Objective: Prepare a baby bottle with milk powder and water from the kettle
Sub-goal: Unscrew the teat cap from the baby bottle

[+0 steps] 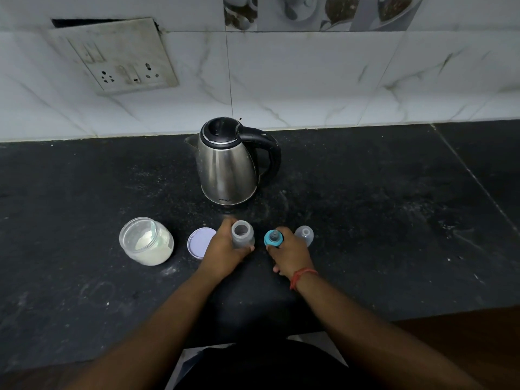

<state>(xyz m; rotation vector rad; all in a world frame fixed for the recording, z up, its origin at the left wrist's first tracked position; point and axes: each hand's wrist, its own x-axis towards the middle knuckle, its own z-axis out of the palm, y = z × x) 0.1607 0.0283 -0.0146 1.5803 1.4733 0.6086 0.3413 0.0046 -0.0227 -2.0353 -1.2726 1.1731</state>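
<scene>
Both hands grip: left hand [225, 250] wraps the upright open bottle [242, 235], right hand [289, 256] pinches the teat ring [273, 238] just right; powder jar [146, 241] sits left.

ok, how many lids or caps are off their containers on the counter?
3: jar lid flat beside the left hand, teal nipple ring in the right hand, clear cap just beyond it.

Glossy steel kettle [228, 167], matt speckled stone counter [84, 192]
</scene>
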